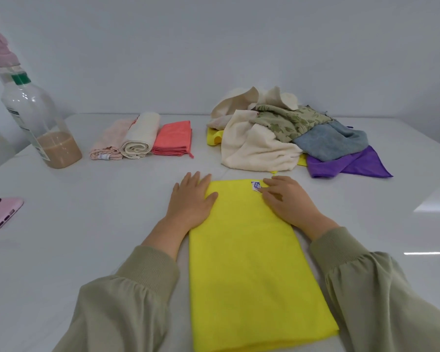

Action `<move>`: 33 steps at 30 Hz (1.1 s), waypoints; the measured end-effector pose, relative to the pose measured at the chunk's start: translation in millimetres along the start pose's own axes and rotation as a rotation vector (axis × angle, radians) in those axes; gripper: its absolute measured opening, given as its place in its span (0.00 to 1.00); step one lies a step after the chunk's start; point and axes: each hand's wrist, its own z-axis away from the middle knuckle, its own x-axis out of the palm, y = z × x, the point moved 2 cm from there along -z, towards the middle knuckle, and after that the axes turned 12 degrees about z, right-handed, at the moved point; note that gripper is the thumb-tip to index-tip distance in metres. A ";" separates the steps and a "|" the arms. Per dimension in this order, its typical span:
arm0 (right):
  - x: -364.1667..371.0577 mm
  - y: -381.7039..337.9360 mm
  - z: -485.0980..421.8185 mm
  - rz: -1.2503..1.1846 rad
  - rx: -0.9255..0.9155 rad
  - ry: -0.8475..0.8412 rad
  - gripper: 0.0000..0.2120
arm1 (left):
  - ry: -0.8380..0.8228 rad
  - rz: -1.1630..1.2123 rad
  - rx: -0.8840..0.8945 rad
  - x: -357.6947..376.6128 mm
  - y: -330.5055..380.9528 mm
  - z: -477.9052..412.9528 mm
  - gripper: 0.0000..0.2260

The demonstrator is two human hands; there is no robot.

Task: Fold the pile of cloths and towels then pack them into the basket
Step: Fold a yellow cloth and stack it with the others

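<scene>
A yellow cloth (249,262) lies folded lengthwise on the white table (87,224) in front of me. My left hand (192,199) rests flat, fingers apart, on its far left corner. My right hand (287,199) presses on the far right corner, fingers beside the small blue-and-white label (256,185). A pile of unfolded cloths (285,130) sits at the back right: cream, green patterned, blue, purple, yellow. Three folded cloths lie at the back left: pale pink (111,141), cream (141,135), coral (174,138). No basket is in view.
A clear bottle (40,118) with beige liquid and a pink cap stands at the far left. A phone in a pink case (0,215) lies at the left edge. The wall runs close behind the table.
</scene>
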 end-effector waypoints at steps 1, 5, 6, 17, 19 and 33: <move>-0.6 -0.1 -2.5 -0.023 0.022 0.027 0.11 | 0.055 0.031 -0.020 -1.8 -3.7 -2.1 0.26; 4.0 -0.8 -18.4 -0.094 0.149 0.052 0.13 | 0.234 0.156 -0.070 -8.4 -12.4 -5.7 0.21; 4.9 -1.3 -22.4 -0.105 0.180 0.053 0.14 | 0.262 0.192 -0.087 -9.9 -14.0 -6.3 0.19; 10.7 1.3 -33.5 -0.144 0.226 0.016 0.10 | 0.315 0.376 -0.135 -19.0 -17.1 -9.8 0.06; 13.1 0.1 -33.4 -0.050 0.190 -0.014 0.14 | 0.315 0.488 -0.123 -20.2 -16.6 -9.0 0.03; 6.5 0.8 -37.8 -0.140 0.175 -0.153 0.16 | 0.308 0.983 -0.011 -27.8 -7.0 -3.4 0.13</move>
